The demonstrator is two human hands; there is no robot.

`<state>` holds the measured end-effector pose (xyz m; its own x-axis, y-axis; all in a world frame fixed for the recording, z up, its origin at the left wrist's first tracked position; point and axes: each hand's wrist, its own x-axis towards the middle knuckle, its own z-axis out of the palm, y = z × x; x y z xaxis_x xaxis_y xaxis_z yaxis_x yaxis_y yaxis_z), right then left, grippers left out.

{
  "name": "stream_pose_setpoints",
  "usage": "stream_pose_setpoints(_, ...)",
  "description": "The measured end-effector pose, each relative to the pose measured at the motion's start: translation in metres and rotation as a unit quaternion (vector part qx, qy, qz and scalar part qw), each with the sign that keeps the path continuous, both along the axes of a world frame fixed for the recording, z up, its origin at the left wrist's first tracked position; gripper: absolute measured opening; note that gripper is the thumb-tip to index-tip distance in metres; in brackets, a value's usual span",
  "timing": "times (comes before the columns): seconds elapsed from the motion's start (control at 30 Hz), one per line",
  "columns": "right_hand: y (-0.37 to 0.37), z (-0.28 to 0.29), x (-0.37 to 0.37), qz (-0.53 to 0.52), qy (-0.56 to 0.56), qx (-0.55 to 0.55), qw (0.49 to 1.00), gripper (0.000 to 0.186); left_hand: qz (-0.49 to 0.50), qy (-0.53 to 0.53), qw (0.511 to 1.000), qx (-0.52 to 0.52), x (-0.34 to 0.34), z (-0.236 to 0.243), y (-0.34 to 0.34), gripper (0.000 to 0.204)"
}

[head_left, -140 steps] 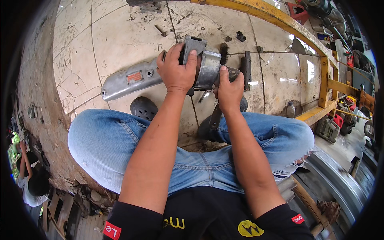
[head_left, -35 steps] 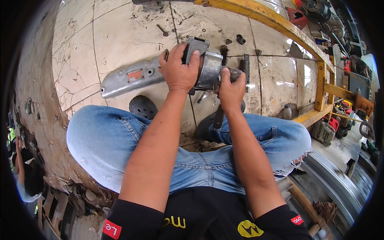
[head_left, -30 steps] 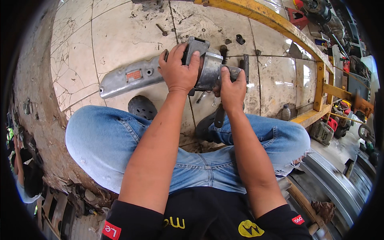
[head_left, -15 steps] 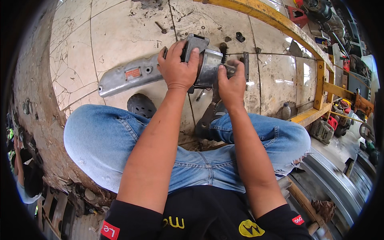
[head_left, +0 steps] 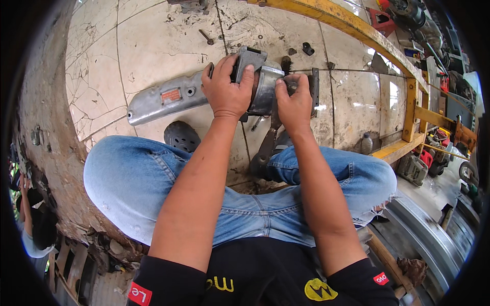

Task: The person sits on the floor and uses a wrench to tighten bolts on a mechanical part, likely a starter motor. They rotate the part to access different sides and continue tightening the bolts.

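1. Currently, the gray metal part (head_left: 265,94) is lying between both hands, its long axis running roughly left to right.
2. The left hand (head_left: 228,91) is gripping its left side, fingers pointing forward.
3. The right hand (head_left: 294,103) is curling at its right end; whether it's gripping the dark-handled tool (head_left: 265,148), I can't tell.

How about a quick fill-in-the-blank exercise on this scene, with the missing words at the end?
1. The rounded metal housing is ____ the left hand and the right hand.
2. The dark-handled tool is nearer the ____ hand.
3. The long metal cover reaches out toward the person's ____ side.
4. The large frame is painted mostly ____.

Missing words: between; right; left; yellow.
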<state>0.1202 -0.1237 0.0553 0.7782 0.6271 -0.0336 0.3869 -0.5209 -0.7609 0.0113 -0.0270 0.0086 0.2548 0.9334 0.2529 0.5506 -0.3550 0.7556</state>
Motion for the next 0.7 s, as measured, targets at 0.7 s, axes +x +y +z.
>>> stream_pose_setpoints(0.7,-0.010,-0.007,-0.008,-0.027,-0.010,0.020,0.999,0.025,0.005,-0.013,1.000,0.001,0.003,-0.006,0.000,0.041)
